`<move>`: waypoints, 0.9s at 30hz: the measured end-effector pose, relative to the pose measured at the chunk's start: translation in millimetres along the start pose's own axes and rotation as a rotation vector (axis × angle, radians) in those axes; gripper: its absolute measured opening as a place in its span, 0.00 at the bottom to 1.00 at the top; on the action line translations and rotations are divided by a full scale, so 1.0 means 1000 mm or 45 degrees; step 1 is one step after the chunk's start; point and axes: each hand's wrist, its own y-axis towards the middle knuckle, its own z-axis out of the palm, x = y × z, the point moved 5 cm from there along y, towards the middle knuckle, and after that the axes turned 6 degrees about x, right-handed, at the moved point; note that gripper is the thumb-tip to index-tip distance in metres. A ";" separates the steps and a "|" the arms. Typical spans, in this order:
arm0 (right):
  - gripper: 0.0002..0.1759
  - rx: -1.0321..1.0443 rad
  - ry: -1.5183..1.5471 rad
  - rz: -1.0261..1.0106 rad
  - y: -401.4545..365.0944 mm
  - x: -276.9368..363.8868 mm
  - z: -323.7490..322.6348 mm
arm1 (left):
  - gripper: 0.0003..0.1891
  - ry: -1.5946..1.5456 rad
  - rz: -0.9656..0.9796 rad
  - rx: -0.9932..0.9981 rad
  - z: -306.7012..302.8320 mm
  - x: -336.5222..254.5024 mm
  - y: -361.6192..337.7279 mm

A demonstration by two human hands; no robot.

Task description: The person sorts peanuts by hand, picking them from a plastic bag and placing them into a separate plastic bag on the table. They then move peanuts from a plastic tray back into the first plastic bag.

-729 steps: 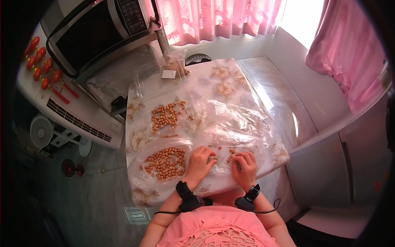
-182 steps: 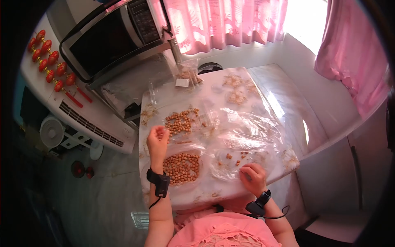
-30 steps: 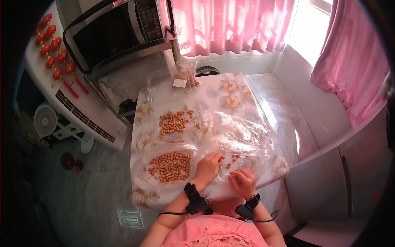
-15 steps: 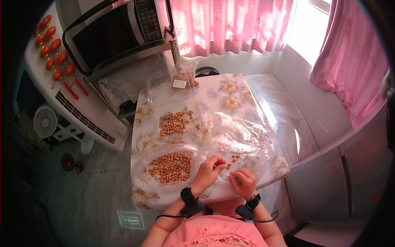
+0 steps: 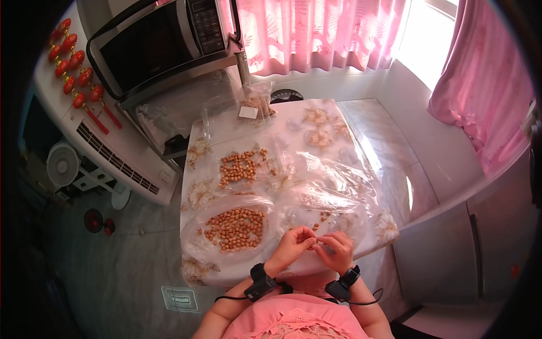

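My left hand (image 5: pixel 293 245) and my right hand (image 5: pixel 337 250) meet at the table's near edge, fingertips pinched together. Whatever lies between them is too small to make out. Just beyond the fingers, a few brown nuts (image 5: pixel 324 217) lie on a clear plastic bag (image 5: pixel 351 220). Left of my left hand, a larger heap of round brown nuts (image 5: pixel 236 230) rests in an opened clear plastic bag (image 5: pixel 195 242). Farther back, another group of nuts (image 5: pixel 239 168) is spread on clear plastic.
A flowered cloth covers the table (image 5: pixel 197 195). At its back left corner stands a clear bag with a white label (image 5: pixel 248 112). A microwave (image 5: pixel 148 48) sits on a rack beyond the left side. Crumpled plastic (image 5: pixel 327 178) lies at the right.
My left hand has moved right and slightly toward me, away from the few nuts. Its fingertips now meet those of my right hand, which has hardly moved.
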 end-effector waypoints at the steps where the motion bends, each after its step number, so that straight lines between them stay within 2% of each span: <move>1: 0.12 -0.008 -0.006 0.010 -0.001 -0.001 0.000 | 0.07 0.000 -0.001 -0.002 0.000 -0.001 -0.001; 21: 0.08 0.013 -0.039 0.036 0.003 0.002 0.000 | 0.08 -0.117 0.045 0.007 -0.006 0.006 -0.001; 27: 0.08 0.028 -0.028 0.057 0.002 0.001 0.001 | 0.07 -0.045 0.005 -0.027 -0.004 0.003 0.000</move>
